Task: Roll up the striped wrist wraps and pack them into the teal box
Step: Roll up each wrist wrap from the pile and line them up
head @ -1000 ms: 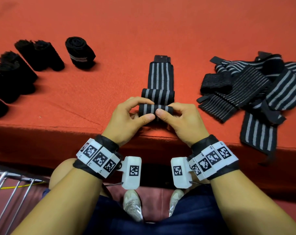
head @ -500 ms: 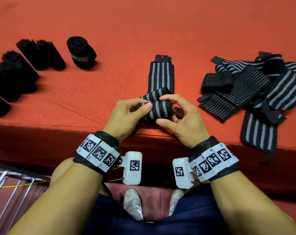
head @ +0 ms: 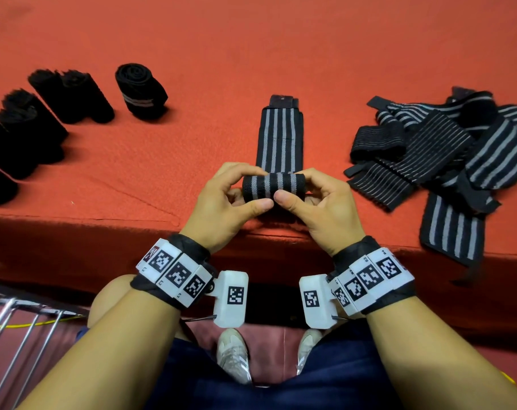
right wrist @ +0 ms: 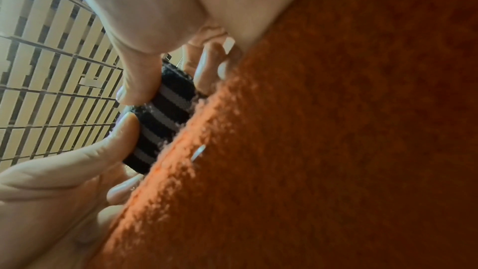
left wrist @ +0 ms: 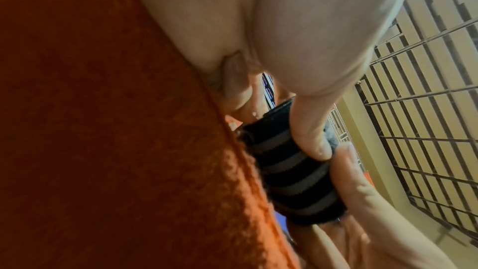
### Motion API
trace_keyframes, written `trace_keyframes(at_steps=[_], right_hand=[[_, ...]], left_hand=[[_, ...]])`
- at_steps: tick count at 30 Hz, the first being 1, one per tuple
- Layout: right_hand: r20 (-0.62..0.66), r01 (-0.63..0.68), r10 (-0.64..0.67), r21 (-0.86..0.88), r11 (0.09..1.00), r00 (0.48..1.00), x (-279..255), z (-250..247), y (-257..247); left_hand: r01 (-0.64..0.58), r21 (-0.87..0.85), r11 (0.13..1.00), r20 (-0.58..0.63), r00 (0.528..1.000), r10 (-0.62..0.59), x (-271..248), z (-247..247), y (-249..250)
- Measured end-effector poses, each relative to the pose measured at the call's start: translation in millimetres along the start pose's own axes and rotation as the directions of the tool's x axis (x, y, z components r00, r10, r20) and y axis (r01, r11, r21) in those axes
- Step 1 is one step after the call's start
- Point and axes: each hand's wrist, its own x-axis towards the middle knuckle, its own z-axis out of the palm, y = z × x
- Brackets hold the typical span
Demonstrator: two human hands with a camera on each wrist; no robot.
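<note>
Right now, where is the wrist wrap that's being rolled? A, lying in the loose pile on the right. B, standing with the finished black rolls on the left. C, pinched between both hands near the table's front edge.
C: the left hand and right hand both pinch the half-rolled striped wrist wrap, its flat tail stretching away across the red table.

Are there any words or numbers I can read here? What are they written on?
"R4": tiny print on the edge of the right wrist band, just readable.
"R3": on the same band, one block over.
The left wrist band has tiny marks, too small to read.
The black-and-white squares on both bands and on the white boxes are code patterns, not words.
The striped wrap shows no writing.
</note>
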Motion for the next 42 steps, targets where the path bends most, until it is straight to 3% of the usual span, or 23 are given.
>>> trace_keyframes(at_steps=[6, 11, 21, 25, 28, 35, 42], right_hand=[[-0.084, 0.091, -0.103, -0.135, 0.987, 0.991, 0.9, -1.3, 2.7], [-0.073, 0.118, -0.147, -0.311, 0.943, 0.986, 0.5, -3.2, 5.1], [0.029, 0.035, -0.031, -0.163, 0.986, 0.999, 3.9, -2.0, 1.8], [-0.006, 0.028, -0.030, -0.230, 0.973, 1.000, 3.6, -4.1, 4.2], [-0.019, -0.009, 0.004, -0.306, 0.952, 1.000, 3.9, -5.7, 6.5], [-0.053, -0.008, -0.014, -0.394, 0.919, 0.999, 4.8, -4.8, 7.0], [-0.096, -0.019, -0.017, -0.367, 0.930, 0.995, 7.0, -1.8, 8.3]], left_hand=[[0.036, 0.016, 0.999, 0.008, 0.999, -0.037, 0.9, 1.6, 0.9], [0.036, -0.006, 0.999, 0.041, 0.998, -0.036, 0.4, 2.7, 3.3], [0.096, -0.091, 0.991, -0.007, 0.995, -0.097, 0.7, 6.9, 1.4], [0.068, 0.060, 0.996, -0.063, 0.996, -0.064, -0.9, 8.6, 0.0], [0.042, 0.077, 0.996, -0.092, 0.995, -0.035, -1.2, 8.6, 4.6], [0.080, 0.003, 0.997, 0.027, 0.996, -0.080, -0.3, 6.7, 2.7], [0.076, 0.100, 0.992, 0.167, 0.982, -0.092, 1.7, -1.4, 0.1]])
